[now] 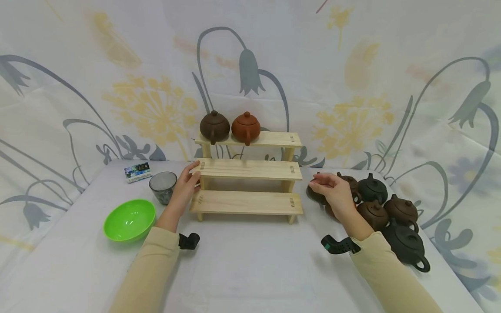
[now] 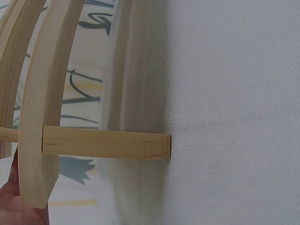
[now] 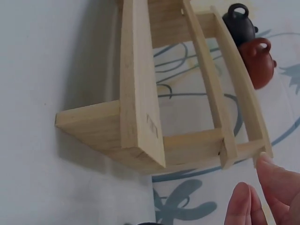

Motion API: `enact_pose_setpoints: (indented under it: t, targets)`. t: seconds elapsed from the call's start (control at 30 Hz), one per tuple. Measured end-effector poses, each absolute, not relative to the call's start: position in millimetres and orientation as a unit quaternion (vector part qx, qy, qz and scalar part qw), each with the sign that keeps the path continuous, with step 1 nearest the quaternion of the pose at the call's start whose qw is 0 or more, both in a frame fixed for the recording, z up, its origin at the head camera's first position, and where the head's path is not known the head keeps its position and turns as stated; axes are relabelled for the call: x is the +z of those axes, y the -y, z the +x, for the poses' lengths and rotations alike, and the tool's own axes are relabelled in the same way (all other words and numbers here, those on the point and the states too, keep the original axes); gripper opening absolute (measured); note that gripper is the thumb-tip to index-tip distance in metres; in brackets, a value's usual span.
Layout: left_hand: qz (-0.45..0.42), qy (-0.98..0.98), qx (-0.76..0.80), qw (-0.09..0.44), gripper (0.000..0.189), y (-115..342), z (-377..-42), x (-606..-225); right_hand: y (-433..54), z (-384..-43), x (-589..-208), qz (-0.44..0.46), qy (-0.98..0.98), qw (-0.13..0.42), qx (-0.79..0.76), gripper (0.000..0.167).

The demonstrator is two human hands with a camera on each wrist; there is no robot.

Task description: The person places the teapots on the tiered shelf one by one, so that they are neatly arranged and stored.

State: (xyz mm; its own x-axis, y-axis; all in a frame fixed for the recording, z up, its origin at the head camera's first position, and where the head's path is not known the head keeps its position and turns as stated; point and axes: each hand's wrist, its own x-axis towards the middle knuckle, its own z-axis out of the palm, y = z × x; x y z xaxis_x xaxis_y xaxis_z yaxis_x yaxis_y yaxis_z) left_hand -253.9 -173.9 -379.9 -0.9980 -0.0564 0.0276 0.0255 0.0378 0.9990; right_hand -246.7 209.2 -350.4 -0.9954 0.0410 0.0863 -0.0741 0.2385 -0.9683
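Note:
My left hand (image 1: pixel 185 187) touches the left end of a three-tier wooden display rack (image 1: pixel 250 169), its fingers by the middle shelf. In the left wrist view only part of that hand (image 2: pixel 23 206) shows, behind the end of a shelf. Right of the rack my right hand (image 1: pixel 332 191) is raised over brown teapots, thumb and fingers apart with nothing between them. Its fingertips (image 3: pixel 241 192) appear in the right wrist view. A dark brown teapot (image 1: pixel 214 126) and a reddish-brown teapot (image 1: pixel 246 127) sit side by side on the top shelf, toward its left.
Several brown and black teapots cluster at the right, among them a black teapot (image 1: pixel 405 243) nearest me. Left of the rack are a green bowl (image 1: pixel 130 219), a grey glass cup (image 1: pixel 162 184) and a small printed card (image 1: pixel 138 172). A flower-patterned cloth (image 1: pixel 156 52) hangs behind.

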Motion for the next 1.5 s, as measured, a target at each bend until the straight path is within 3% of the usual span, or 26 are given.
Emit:
enact_pose_setpoints:
  t: [0.43, 0.77, 1.07, 1.5]
  targets:
    - [0.014, 0.718, -0.695, 0.029, 0.047, 175, -255, -380, -225, -236, -383, -0.062, 0.788, 0.027, 0.612, 0.047]
    - [0.015, 0.718, -0.695, 0.029, 0.046, 173, -254, -378, -231, -225, -400, -0.063, 0.767, 0.057, 0.636, 0.050]
    - [0.012, 0.714, -0.699, 0.031, 0.046, 173, -255, -380, -233, -223, -406, -0.099, 0.782, 0.023, 0.614, 0.066]
    - [0.016, 0.715, -0.698, 0.033, 0.046, 173, -254, -379, -218, -237, -409, -0.074, 0.710, -0.046, 0.699, 0.048]
